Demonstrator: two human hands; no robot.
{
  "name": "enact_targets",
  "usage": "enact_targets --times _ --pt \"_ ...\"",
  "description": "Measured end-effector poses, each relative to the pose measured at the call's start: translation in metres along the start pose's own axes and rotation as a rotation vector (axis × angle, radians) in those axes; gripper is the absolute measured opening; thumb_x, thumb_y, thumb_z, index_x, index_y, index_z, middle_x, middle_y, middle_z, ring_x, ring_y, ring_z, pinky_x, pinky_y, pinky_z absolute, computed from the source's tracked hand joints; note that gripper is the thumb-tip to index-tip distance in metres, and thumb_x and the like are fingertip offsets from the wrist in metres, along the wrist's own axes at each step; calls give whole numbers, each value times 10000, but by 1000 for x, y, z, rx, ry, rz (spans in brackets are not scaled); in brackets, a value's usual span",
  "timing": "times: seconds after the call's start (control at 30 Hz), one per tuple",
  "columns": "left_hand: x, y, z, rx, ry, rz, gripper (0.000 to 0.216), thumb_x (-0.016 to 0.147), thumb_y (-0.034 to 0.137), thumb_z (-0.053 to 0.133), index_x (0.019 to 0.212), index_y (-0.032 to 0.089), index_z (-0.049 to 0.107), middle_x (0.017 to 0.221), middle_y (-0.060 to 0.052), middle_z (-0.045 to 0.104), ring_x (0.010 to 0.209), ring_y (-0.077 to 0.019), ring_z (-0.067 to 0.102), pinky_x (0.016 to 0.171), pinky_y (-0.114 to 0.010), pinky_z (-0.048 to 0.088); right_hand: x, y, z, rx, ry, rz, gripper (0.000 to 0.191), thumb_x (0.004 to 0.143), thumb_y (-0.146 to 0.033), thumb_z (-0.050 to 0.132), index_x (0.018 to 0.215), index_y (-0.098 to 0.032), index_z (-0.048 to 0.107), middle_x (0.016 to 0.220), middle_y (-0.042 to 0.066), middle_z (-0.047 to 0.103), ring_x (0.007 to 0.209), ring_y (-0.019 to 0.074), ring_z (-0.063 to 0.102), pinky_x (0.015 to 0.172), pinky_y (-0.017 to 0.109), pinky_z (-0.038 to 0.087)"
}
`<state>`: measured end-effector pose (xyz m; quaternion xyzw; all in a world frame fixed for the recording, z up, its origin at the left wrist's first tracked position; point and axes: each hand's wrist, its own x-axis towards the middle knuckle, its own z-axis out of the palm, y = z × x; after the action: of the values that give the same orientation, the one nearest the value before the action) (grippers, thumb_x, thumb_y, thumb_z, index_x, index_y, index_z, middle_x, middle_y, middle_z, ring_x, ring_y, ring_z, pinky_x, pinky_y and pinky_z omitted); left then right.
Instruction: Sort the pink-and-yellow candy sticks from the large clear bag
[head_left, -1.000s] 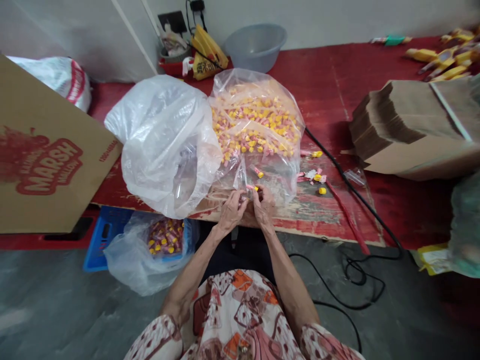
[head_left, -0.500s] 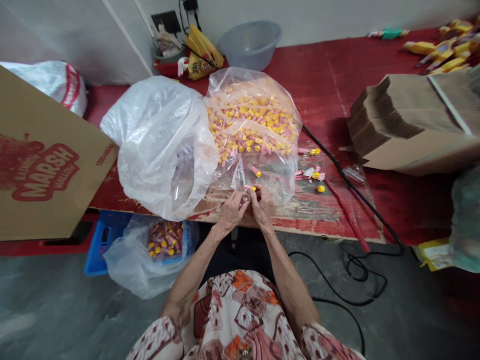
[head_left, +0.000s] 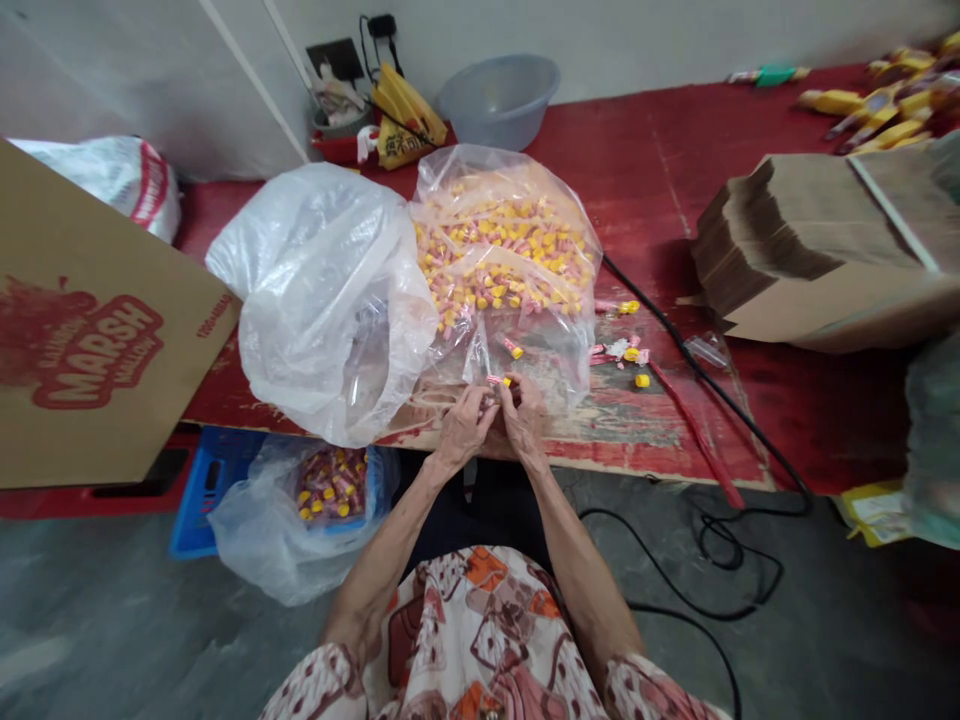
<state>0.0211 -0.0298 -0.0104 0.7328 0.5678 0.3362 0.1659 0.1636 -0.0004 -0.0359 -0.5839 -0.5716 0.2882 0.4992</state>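
At the table's front edge my left hand (head_left: 465,425) and my right hand (head_left: 525,415) meet with fingers bent inward, both closed. A small pink-and-white tube with a yellow cap (head_left: 498,380) shows at the fingertips, its yellow end against my right fingers. What my left fingers pinch is mostly hidden. Just beyond lies another capped tube (head_left: 512,347), at the mouth of a clear plastic bag (head_left: 510,230) full of such pink and yellow tubes. On the left a large whitish plastic bag (head_left: 322,290) stands with its mouth towards me.
A printed carton (head_left: 97,340) stands at the left. Below the table edge, a blue crate (head_left: 214,490) holds a bag of filled tubes. Loose pieces (head_left: 634,355), a black cable (head_left: 675,350) and stacked brown cardboard (head_left: 825,250) lie rightward. A grey basin (head_left: 499,100) is at the back.
The view has shifted slightly, so the table sits a little lower in the picture. My hands and the tube at the fingertips show no clear movement.
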Motion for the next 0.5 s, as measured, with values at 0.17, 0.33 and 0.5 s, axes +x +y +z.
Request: enact_targets --times 0.17,0.33,0.5 --pt "0 1 0 -12 22 11 118 1087 231 642 1203 220 657 1100 -52 729 943 -174 741 838 -276 611 -1 -1 1 3 0 -5 492 1113 -633 500 1146 -214 755 1040 92 767 908 230 676 895 372 578" --pt "-1 2 2 -32 51 -4 119 1104 270 622 1209 224 657 1112 -57 738 933 -175 746 828 -280 620 -2 -1 2 23 2 7 487 1113 -625 500 1161 -214 758 1071 100 778 911 230 686 891 372 583" --pt "-1 3 3 -71 78 -24 157 1128 338 594 1199 219 667 1111 -66 743 904 -166 742 811 -279 628 -2 2 3 27 5 -2 466 1106 -609 510 1165 -216 754 1084 107 780 938 241 697 933 394 593"
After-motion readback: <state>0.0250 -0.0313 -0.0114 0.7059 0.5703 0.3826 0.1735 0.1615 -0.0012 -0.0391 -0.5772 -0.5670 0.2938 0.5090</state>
